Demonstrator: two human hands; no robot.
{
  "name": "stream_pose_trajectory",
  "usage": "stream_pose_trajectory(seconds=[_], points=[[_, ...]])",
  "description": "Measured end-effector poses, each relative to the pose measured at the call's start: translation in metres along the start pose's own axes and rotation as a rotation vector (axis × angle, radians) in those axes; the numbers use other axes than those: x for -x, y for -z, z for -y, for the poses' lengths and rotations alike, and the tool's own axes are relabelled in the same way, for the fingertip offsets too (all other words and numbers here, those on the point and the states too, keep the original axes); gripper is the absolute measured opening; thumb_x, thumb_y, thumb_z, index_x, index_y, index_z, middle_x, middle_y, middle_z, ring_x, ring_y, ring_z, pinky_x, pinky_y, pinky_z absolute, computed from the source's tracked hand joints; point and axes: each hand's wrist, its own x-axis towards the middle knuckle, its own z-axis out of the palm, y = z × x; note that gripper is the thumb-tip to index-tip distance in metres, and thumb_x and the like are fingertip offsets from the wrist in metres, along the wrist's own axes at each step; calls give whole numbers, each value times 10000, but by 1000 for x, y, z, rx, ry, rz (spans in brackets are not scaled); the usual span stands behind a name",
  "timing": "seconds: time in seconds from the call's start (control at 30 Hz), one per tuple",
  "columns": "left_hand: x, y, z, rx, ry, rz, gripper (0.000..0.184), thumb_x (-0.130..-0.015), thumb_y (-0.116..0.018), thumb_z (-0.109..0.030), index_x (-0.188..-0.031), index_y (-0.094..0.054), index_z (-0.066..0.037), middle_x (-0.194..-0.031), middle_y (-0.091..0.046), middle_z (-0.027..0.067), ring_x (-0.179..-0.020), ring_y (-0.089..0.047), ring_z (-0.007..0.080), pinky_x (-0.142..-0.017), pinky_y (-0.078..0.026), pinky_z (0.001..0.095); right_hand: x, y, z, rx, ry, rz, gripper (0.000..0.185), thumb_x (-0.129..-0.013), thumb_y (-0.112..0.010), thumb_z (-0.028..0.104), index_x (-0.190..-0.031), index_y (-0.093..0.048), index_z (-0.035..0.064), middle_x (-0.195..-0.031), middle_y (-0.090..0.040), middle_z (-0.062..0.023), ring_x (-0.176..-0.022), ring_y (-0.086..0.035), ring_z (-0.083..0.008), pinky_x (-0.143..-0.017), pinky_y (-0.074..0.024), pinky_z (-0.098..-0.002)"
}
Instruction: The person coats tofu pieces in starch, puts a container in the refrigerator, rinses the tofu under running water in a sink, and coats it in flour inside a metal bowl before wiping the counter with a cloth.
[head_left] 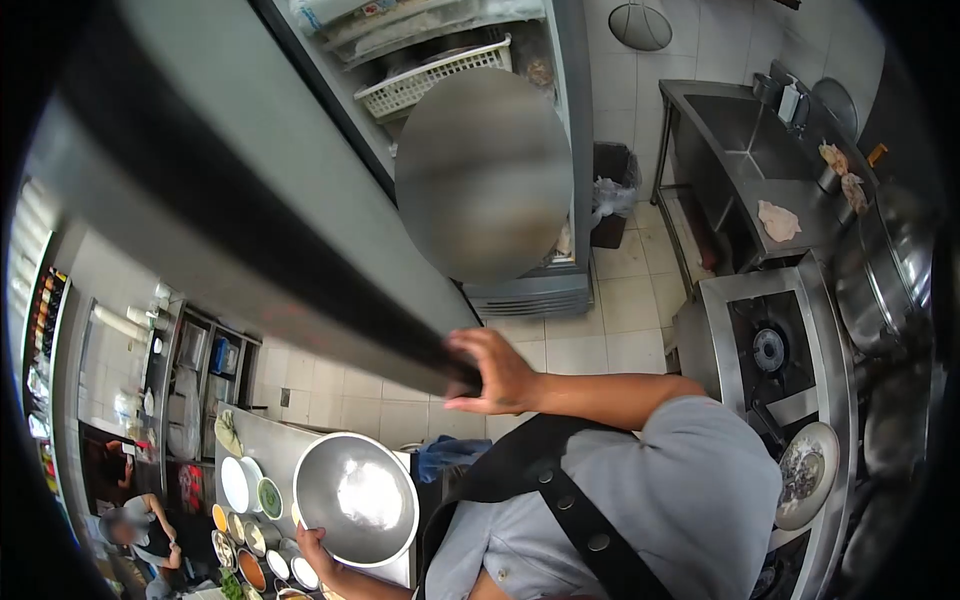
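Note:
My left hand [313,552] is closed on the rim of a large, shiny metal bowl [335,490], whose visible inside holds nothing. The bowl is over a steel counter beside several small containers. My right hand [495,375] is wrapped around the edge of an open refrigerator door [330,310], with the fingers curled over the dark seal. Inside the refrigerator, a white plastic basket [435,78] sits on a shelf under bagged items. A round blurred patch hides much of the lower shelves.
Right: a steel sink [735,125], raw meat [778,221], a stove burner [769,349] and a pan [808,475]. A trash bin [612,190] stands beside the refrigerator. Lower left: a green-filled container [269,497], orange sauce [252,570] and another person [150,535].

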Motion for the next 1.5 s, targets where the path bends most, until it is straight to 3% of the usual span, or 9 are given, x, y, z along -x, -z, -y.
stream_pose_trajectory(seconds=[0.43,0.77,1.03,1.07,1.1,1.13,1.27,1.37,1.5], points=[[75,-11,16,253,167,-97,521,-629,-511,-129,-1130,-538,12,-992,-572,120,-894,-552,251,-791,-463,335,-40,-106,17,-377,65,402,567,-822,-647,229,-1280,-406,-1,-1276,-428,-187,-1191,-425,-351,-1009,-355,-436],[46,-90,4,240,245,-51,458,-668,-500,-127,-1104,-558,1,-922,-603,121,-796,-589,248,-723,-486,322,18,-118,-178,-369,-468,612,352,-789,-688,281,-1033,-568,57,-1059,-549,-146,-1016,-532,-308,-876,-441,-396],[-30,-207,-9,252,362,114,506,-659,-485,-87,-1152,-535,19,-974,-612,138,-841,-606,255,-757,-512,339,-57,-57,-366,-183,-1118,178,163,-854,-595,211,-823,-662,66,-712,-651,-40,-674,-611,-160,-645,-487,-296],[-41,-228,-16,251,378,162,521,-648,-483,-54,-1159,-526,33,-984,-614,138,-845,-611,250,-765,-513,334,-63,-59,-405,-120,-1006,31,161,-863,-544,160,-786,-644,60,-671,-633,-24,-596,-577,-128,-580,-463,-271],[-54,-244,-16,242,356,220,524,-643,-478,-40,-1158,-524,37,-990,-619,129,-865,-608,243,-779,-505,330,-102,-39,-402,154,-1010,107,142,-863,-558,142,-771,-624,57,-690,-627,-22,-591,-559,-98,-565,-449,-243],[-64,-261,-14,242,353,193,501,-645,-473,-31,-1137,-540,37,-980,-623,118,-858,-604,230,-786,-494,315,-109,-51,-437,-180,-1027,-228,137,-865,-589,163,-810,-613,40,-718,-630,-35,-604,-568,-103,-563,-462,-249],[-108,-301,15,164,347,207,462,-646,-463,5,-1095,-572,24,-933,-627,93,-818,-596,197,-770,-483,289,-149,-53,-493,-30,-1018,-270,246,-842,-623,295,-887,-658,55,-845,-684,-107,-778,-650,-239,-722,-494,-349],[-121,-338,6,70,347,272,477,-649,-472,21,-1114,-577,21,-926,-630,85,-793,-590,176,-746,-477,273,-137,-70,-477,-143,-1015,-45,334,-821,-638,366,-900,-648,42,-828,-669,-125,-793,-643,-249,-738,-486,-350],[-140,-379,3,-93,361,351,490,-641,-474,-12,-1119,-574,26,-885,-625,83,-769,-591,170,-732,-485,274,-118,-49,-358,-655,-1145,940,578,-801,-632,518,-1139,-553,56,-1039,-617,-133,-738,-631,-171,-536,-503,-308]])
